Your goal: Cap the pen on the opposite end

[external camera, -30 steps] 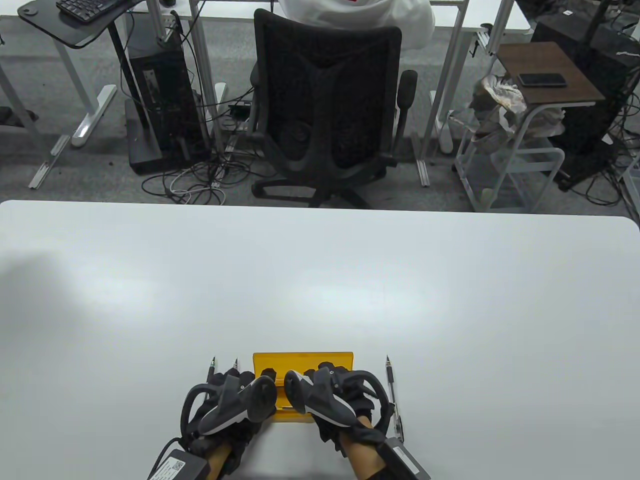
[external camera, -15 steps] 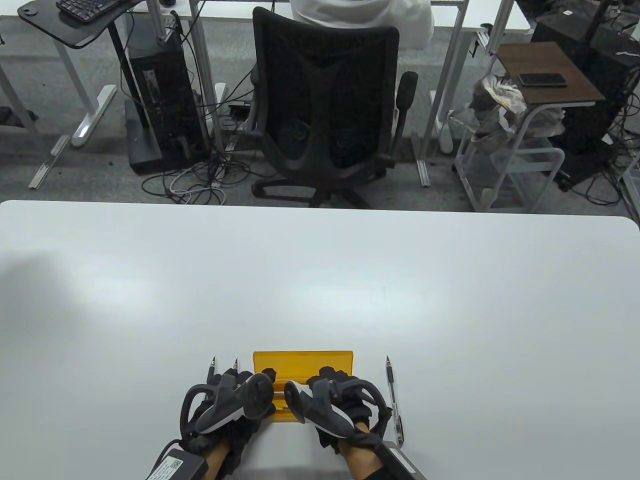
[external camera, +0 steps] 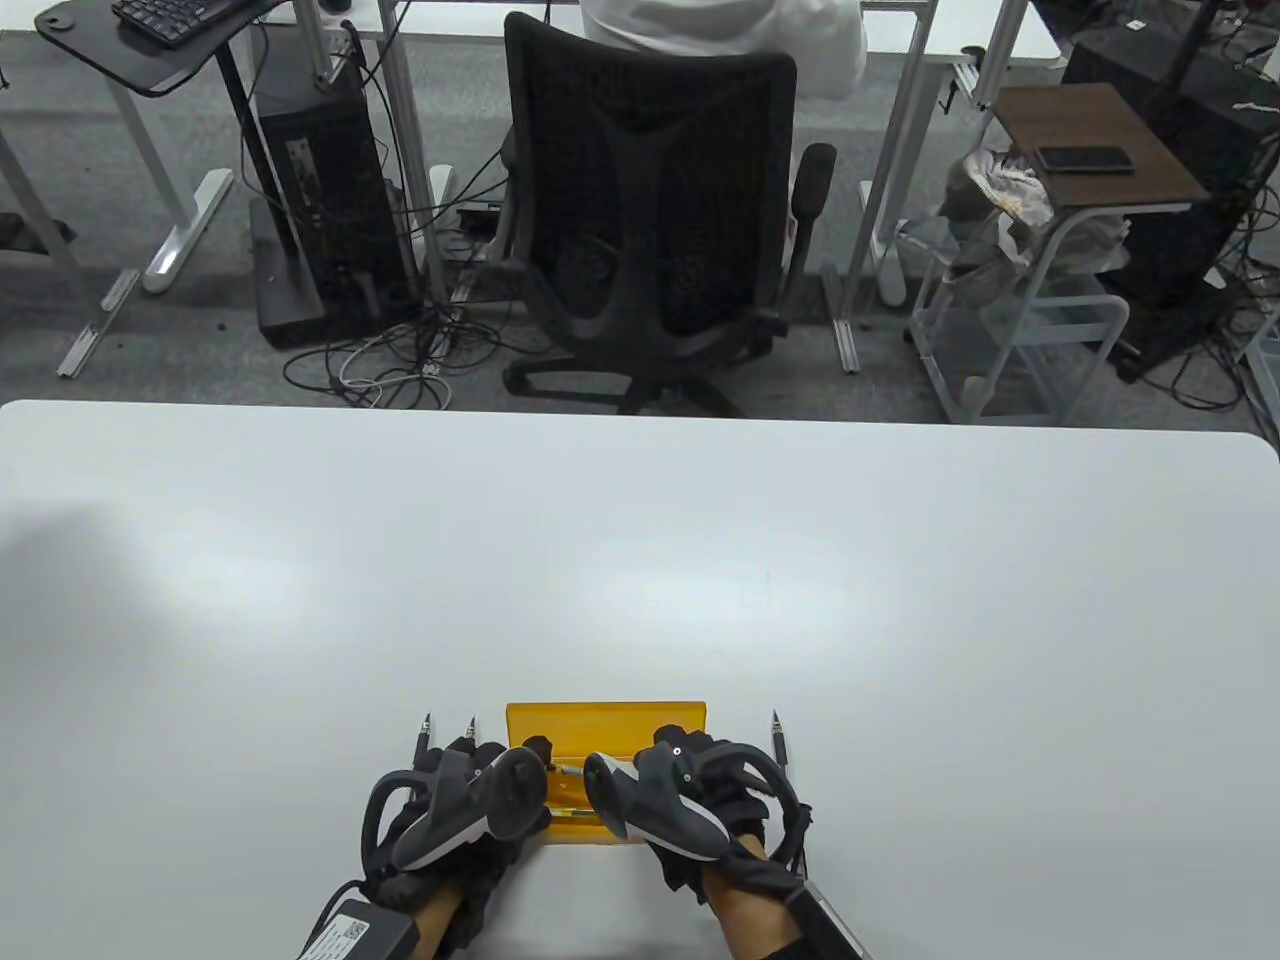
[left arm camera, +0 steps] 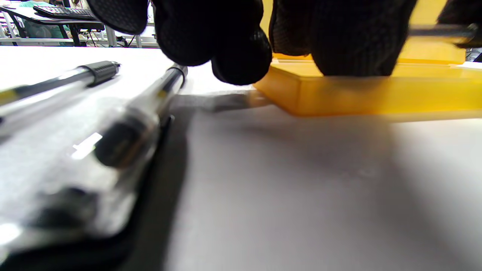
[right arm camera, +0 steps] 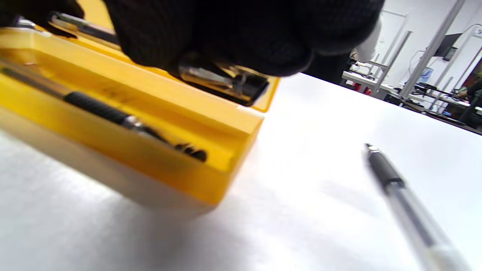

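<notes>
My right hand [external camera: 690,800]: closed round a pen [right arm camera: 222,79], now drawn rightward, lifted over the yellow box [external camera: 600,722]. My left hand [external camera: 460,800]: fingers at pen's other end; grip not discernible, so uncapping likely underway. Second pen [right arm camera: 113,113]: in box. Loose pens [left arm camera: 113,124]: on table [external camera: 640,560], both sides.

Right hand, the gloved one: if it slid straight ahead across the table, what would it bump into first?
Probably the yellow tray's raised far wall, since the right hand hangs over the tray holding a pen; depth is unclear.
</notes>
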A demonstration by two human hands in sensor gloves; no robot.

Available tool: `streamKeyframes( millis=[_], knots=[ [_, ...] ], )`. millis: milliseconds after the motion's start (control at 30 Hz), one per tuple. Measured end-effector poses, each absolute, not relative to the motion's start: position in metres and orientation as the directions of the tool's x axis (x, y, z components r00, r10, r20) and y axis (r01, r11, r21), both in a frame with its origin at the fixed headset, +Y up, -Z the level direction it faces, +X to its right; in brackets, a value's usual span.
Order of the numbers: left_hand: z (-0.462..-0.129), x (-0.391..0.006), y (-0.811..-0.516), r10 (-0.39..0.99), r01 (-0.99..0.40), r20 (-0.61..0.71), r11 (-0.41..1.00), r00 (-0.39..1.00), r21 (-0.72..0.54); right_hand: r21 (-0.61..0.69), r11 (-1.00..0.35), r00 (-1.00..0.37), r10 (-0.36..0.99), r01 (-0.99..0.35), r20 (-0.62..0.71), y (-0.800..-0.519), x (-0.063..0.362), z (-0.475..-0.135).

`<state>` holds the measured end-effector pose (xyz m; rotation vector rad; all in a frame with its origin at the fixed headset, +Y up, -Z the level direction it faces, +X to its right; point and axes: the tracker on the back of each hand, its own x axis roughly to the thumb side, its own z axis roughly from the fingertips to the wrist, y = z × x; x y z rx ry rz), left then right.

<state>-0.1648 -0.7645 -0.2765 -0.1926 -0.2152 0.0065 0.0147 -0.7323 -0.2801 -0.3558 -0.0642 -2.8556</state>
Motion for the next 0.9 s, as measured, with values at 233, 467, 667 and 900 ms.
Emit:
streamKeyframes(
  millis=[233,467,667,900],
  knots=[
    [-0.278,-0.168,-0.765,0.059,-0.018,0.201,0.98,0.978,-0.199,-0.055,-0.998,-0.986,0.004,-0.014,0.166,-0.703,0.038,-0.28],
    [-0.274,-0.176,-0.753,0.105,-0.074,0.208,0.986,0.973,-0.153,-0.094,-0.962,-0.954,0.236,-0.257,0.187,-0.691,0.046,-0.269],
    [-0.259,-0.196,-0.721,0.554,-0.558,0.177,0.829,0.813,-0.031,0.004,-0.911,-0.889,0.403,-0.412,0.218,-0.689,0.043,-0.267],
    [-0.253,-0.199,-0.732,0.979,-0.963,0.05,0.204,0.199,-0.173,0.192,-0.831,-0.798,0.556,-0.523,0.234,-0.69,0.028,-0.263]
  ],
)
